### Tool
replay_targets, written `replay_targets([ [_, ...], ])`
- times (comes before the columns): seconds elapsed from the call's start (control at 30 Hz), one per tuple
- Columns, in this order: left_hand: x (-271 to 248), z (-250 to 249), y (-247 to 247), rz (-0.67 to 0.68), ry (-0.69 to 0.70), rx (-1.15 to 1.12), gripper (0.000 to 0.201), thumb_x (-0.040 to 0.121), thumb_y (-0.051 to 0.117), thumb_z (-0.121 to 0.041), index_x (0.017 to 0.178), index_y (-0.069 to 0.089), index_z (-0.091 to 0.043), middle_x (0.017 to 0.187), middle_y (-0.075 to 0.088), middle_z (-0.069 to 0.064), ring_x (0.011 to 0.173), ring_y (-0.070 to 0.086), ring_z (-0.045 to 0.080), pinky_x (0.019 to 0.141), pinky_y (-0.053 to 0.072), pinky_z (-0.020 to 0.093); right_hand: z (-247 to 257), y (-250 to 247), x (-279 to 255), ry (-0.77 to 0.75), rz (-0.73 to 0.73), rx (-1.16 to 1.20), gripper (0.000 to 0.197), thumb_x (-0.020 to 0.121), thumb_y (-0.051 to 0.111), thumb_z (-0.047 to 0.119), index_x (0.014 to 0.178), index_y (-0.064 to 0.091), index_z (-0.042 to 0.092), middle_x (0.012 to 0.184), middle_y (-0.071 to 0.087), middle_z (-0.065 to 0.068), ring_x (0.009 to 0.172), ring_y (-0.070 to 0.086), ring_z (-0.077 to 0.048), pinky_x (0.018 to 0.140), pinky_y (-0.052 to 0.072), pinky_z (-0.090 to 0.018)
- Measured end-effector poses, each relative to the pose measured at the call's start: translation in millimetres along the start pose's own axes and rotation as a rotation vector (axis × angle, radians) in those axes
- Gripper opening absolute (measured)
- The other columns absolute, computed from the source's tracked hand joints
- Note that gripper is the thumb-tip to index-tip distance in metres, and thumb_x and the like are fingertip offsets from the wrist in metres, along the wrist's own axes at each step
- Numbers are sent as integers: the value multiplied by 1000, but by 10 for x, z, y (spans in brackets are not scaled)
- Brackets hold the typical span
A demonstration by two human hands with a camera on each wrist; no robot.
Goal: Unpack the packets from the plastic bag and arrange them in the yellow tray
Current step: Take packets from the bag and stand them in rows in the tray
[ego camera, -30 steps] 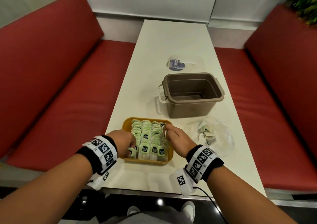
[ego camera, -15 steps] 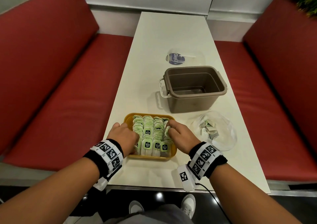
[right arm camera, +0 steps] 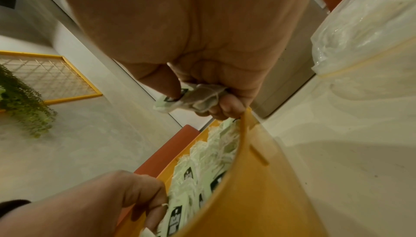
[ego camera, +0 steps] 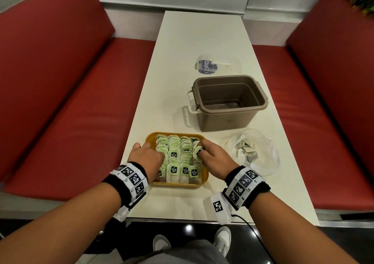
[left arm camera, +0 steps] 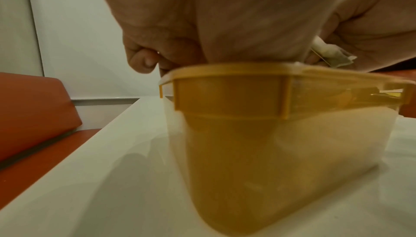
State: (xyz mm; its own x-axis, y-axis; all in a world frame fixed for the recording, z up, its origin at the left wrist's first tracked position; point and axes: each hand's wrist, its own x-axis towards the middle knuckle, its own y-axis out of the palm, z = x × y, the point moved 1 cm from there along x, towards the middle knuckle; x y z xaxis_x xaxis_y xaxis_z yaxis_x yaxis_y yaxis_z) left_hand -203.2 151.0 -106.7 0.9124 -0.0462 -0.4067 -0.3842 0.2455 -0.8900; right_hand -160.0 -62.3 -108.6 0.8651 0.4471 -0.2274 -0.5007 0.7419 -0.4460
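The yellow tray (ego camera: 178, 184) looks like smooth, slightly translucent plastic. The packets (ego camera: 178, 158) inside it are soft, matt paper pouches with pale green printed tags. Just right of the tray, the plastic bag (ego camera: 263, 154) is clear, thin and crinkled, with glossy highlights. Behind the tray, the brown bin (ego camera: 228, 118) is matt moulded plastic. The table (ego camera: 202, 41) under the tray is smooth and faintly glossy.

Tray: yellow tray (ego camera: 153, 140), rows of upright packets (ego camera: 174, 154).
Right hand (ego camera: 214, 156): pinches one packet (ego camera: 197, 151).
Left hand (ego camera: 146, 158): on left rows.
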Motion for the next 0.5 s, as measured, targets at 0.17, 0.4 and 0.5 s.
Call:
replay_targets([
  [0.17, 6, 6, -2, -18, 14, -25, 51, 71, 69, -65, 99, 50, -27, 104, 63, -6, 112, 46, 19, 93, 34, 41, -1, 11, -2, 6, -15, 24, 27, 96, 47, 7, 78, 50, 26, 76, 56, 10, 69, 52, -5, 65, 41, -23],
  [0.4, -10, 67, -313, -134, 116, -224, 45, 73, 60, -74, 89, 53, -33, 91, 54, -15, 96, 46, 13, 85, 37, 35, -7, -9, -17, -43, -10, -28, 11, 96, 59, 15, 87, 60, 22, 90, 70, -7, 83, 66, -20, 78, 58, -39],
  [0.5, -23, 48, -469, -225, 241, -384, 43, 80, 51, -72, 98, 60, -34, 92, 57, -17, 94, 50, 10, 86, 43, 32, 28, 27, -12, -106, -19, -25, 7, 93, 65, 15, 88, 63, 11, 87, 70, -10, 77, 64, -17, 77, 57, -41],
])
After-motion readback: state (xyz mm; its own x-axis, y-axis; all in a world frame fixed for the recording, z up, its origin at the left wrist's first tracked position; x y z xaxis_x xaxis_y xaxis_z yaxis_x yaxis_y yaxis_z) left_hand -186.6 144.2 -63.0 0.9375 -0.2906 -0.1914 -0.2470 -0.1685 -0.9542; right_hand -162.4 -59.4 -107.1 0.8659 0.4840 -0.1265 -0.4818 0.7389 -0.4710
